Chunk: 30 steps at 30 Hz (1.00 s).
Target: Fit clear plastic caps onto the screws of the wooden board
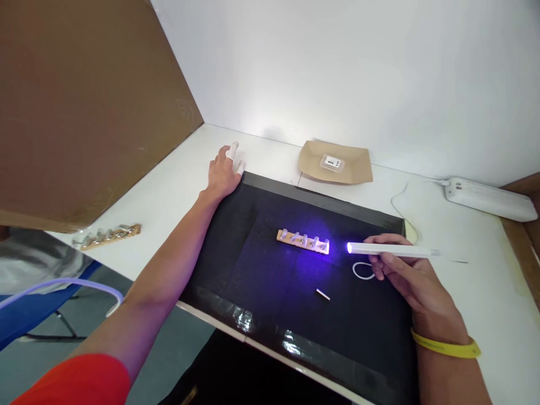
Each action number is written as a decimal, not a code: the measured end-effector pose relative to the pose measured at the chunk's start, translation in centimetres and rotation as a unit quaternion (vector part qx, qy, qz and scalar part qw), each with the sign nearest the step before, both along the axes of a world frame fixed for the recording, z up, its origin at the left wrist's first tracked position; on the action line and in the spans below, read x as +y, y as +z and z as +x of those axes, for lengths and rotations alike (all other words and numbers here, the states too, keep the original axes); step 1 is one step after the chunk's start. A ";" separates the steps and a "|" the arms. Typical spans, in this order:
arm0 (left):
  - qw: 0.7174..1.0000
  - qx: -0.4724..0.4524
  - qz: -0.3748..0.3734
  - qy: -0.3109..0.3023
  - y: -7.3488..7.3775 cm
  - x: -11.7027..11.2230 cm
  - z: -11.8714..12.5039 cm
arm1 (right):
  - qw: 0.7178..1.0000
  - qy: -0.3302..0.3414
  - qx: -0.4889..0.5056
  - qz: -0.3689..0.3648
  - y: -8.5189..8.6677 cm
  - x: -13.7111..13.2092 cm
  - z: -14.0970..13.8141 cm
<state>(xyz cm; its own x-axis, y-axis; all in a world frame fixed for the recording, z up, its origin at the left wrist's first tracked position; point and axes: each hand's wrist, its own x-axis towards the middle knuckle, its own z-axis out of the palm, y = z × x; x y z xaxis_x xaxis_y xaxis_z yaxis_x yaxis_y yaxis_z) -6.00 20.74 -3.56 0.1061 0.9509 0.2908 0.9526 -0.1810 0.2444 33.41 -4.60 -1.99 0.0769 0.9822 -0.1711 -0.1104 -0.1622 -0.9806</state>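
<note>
label on paper tray [332,162] unreadable, small metal piece [323,294] perhaps a pin

A plain white wall [337,67] is seen behind a white table [177,191], lit evenly from above. A large brown cardboard panel [84,101] is leaned at the left. A strip of wooden edging [523,191] is visible at the right, and a grey floor [169,360] is seen below the table's front edge

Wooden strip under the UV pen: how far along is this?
Done: the wooden strip with clear pieces lies on the black mat. In hand: right hand shines the lit UV pen at its right end; left hand steadies the mat. Left: a second strip lies unlit on the table.
</note>
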 end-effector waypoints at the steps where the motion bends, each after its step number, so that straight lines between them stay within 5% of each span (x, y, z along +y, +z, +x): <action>1: 1.000 0.001 0.000 0.001 0.0 0.0 0.0 | 1.000 -0.001 0.000 0.000 0.0 0.0 0.0; 30: 0.999 -0.027 -0.011 0.021 0.7 -0.6 0.6 | 1.000 -0.012 -0.022 0.011 -0.2 0.2 0.0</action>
<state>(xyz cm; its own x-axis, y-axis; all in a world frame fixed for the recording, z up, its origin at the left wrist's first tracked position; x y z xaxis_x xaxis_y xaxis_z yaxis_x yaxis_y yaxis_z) -5.44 20.12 -2.82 0.0510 0.9603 0.2743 0.9443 -0.1358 0.2998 33.44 -4.45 -2.23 0.1073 0.9836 -0.1453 -0.0715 -0.1381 -0.9878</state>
